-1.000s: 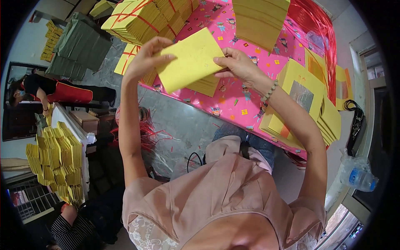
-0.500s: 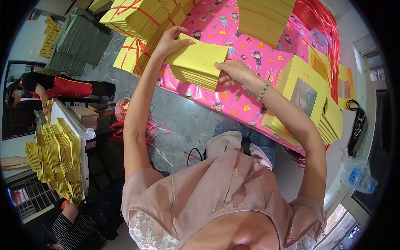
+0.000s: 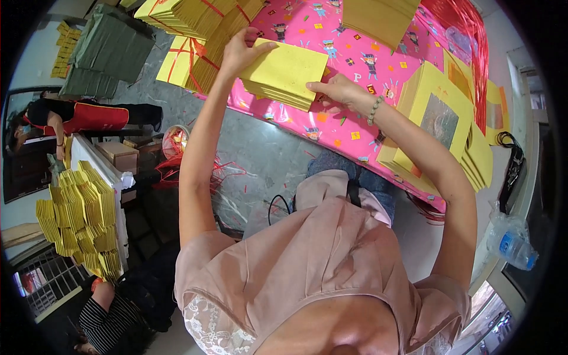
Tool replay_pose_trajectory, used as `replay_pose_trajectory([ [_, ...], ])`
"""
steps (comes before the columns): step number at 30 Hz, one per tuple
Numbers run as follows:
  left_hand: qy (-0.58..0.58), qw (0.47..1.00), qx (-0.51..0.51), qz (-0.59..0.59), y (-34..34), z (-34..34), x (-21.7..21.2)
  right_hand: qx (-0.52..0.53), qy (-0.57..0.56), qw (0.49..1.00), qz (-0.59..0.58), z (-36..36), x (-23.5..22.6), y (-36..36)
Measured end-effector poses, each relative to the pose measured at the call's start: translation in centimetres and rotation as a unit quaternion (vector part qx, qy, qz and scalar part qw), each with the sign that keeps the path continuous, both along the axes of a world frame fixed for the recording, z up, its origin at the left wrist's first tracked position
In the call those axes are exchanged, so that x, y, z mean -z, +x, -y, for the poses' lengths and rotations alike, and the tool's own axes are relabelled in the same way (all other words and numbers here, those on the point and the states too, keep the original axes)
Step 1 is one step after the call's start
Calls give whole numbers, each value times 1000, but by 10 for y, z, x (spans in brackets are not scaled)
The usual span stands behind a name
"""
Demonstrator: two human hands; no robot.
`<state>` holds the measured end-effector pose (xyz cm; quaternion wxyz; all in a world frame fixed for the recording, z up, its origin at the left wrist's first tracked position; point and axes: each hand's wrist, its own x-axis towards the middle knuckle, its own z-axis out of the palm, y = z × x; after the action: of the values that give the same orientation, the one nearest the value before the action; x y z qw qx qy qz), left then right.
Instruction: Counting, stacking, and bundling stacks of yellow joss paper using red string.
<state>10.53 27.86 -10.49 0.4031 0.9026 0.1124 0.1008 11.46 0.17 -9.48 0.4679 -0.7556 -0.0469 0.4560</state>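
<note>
A small stack of folded yellow paper [image 3: 285, 66] lies over the near edge of the pink patterned tablecloth [image 3: 313, 26]. My left hand [image 3: 239, 54] grips its left end, thumb on top and fingers behind the far corner. At the near right corner, my right hand [image 3: 343, 96] holds the stack with its thumb on the top sheet; the other fingers curl beside the stack's edge and are partly hidden. Taller yellow paper bundles [image 3: 192, 64] tied with red string stand just left of my left hand.
Right of my right hand lie thick yellow paper stacks [image 3: 408, 118], one with a silvery square. Another yellow stack [image 3: 378, 21] sits at the far side, near red strands [image 3: 467, 35]. On the left, a co-worker [image 3: 89, 118] stands by a table piled with yellow bundles [image 3: 80, 213].
The view has shifted slightly, and the yellow stack sits a little higher in it. My right fingers have spread a bit from beneath the stack's corner, thumb still on top.
</note>
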Motion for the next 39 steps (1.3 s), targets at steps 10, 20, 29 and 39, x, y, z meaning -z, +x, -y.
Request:
replay_pose_trajectory([
  [10, -215, 933, -262, 120, -100, 57, -4, 25, -36, 994, 103, -7, 9, 4],
  [20, -601, 744, -290, -23, -107, 119, 15, -306, 9, 867, 394, -23, 0, 70],
  [29, -690, 659, -292, -64, -92, 99, 10, -346, 109, 916, 168, -25, -1, 78],
  [39, -667, 721, -182, 46, -80, 108, -10, -224, 39, 942, 248, -10, -33, 39],
])
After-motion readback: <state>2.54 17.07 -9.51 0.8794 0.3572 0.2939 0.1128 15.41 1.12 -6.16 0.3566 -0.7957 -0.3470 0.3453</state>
